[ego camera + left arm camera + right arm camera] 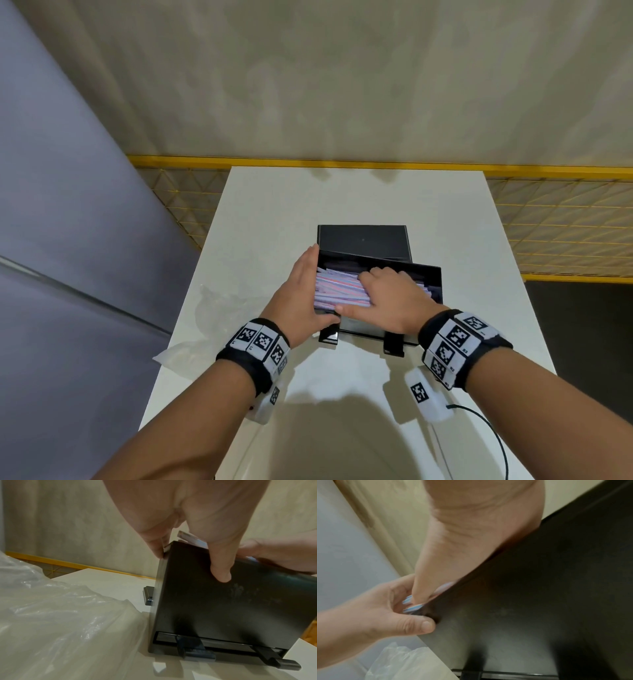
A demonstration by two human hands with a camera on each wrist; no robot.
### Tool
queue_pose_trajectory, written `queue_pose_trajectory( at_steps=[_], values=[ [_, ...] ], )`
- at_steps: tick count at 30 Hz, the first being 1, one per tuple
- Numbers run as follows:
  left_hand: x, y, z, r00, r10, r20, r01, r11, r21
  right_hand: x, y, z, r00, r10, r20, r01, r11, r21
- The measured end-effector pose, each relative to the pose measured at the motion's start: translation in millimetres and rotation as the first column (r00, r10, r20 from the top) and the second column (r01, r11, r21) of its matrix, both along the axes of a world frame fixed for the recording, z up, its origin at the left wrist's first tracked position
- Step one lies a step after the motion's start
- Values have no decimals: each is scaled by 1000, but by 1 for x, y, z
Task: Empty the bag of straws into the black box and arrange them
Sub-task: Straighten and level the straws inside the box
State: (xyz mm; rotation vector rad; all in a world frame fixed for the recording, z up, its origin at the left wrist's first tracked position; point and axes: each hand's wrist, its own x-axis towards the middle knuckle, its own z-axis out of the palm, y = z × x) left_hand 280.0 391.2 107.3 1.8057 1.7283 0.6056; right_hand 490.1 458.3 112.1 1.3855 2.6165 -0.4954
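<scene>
The striped straws [342, 291] lie stacked inside the black box [424, 274] at the centre of the frame, on the white desk [479, 240]. Your right hand [387, 294] presses down on them with curled fingers, while your left hand [301, 291] grips the box's left corner, thumb on its front. The crumpled clear bag [212, 308] lies on the desk just left of the box.

table [342, 192] behind the lid [363, 240] is bare, lots of room. left side blocked by crinkly bag [212, 308]. box [428, 274] top mostly covered by both hands, small gap at far right.
</scene>
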Motion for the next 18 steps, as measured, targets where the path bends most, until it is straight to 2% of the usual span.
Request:
queue_pose_trajectory(
  at_steps=[3,6,10,14,18],
  values=[
    [1,-1,0,999,0,-43,0,1000,7,3,-1,-3,999,30,-34,-30,999,22],
    [2,-1,0,998,-3,-69,4,1000,9,1,-1,-7,996,-40,-75,35,997,-69],
    [3,0,3,995,-13,-100,14,1000,6,-10,2,-2,998,-58,-34,56,996,-72],
    [3,-3,7,990,-56,-127,55,998,-11,-8,2,5,1000,1,-7,-2,998,-64],
    [2,-4,6,990,-47,-134,46,999,-12,3,4,21,996,68,-63,-67,998,11]
  ],
)
